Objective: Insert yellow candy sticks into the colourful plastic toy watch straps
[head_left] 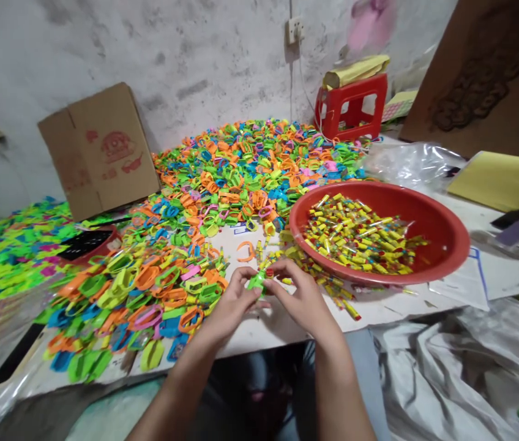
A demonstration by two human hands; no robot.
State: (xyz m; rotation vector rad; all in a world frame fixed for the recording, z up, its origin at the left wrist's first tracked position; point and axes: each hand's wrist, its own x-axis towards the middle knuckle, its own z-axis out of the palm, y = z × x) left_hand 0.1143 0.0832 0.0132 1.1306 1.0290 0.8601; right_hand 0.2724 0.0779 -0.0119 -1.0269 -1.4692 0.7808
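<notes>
In front of me, over the near table edge, both hands meet at a small bright green plastic toy watch point(256, 282). My left hand point(237, 298) pinches it between thumb and fingers. My right hand point(297, 293) is closed at its right side, with a small red-ended piece point(269, 273) showing at the fingertips; it looks like one of the yellow wrapped tubes, though the fingers cover most of it. An orange toy watch band point(245, 251) lies just beyond the hands. Loose yellow tubes with red ends point(339, 294) are scattered to the right of my right hand.
A red basin point(459, 236) of yellow tubes stands at right. A large heap of colourful toy watches point(236, 165) spreads to the wall, and more point(149, 306) lie at left. A cardboard box point(103, 153), a red stool point(354, 110) and a grey-white sack point(461, 367) surround the white table point(282, 321).
</notes>
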